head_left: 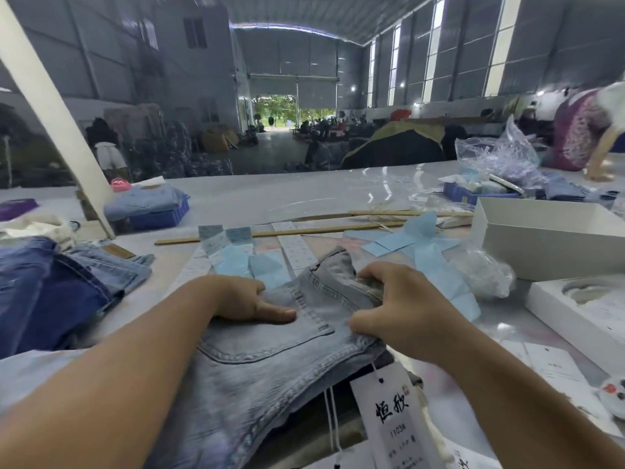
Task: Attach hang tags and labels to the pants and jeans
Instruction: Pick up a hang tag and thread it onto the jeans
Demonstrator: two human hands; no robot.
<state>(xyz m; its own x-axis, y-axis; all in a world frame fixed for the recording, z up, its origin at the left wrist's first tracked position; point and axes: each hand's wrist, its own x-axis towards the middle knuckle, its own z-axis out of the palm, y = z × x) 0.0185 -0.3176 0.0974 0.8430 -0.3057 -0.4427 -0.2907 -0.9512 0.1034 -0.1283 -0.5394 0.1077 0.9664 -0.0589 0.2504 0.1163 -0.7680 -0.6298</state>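
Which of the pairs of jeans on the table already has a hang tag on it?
The light grey-blue jeans under both hands: a white hang tag dangles on a string from their waistband. The darker blue jeans at left show only a brown patch.

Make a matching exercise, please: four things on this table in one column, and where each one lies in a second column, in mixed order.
Things:
1. light jeans
2. hang tag
3. dark blue jeans
4. white box

Places:
A. piled at the left edge of the table
B. hanging on a string at the near edge of the light jeans
C. under both hands, left hand and right hand
D. on the right side of the table, open

Pairs: 1-C, 2-B, 3-A, 4-D
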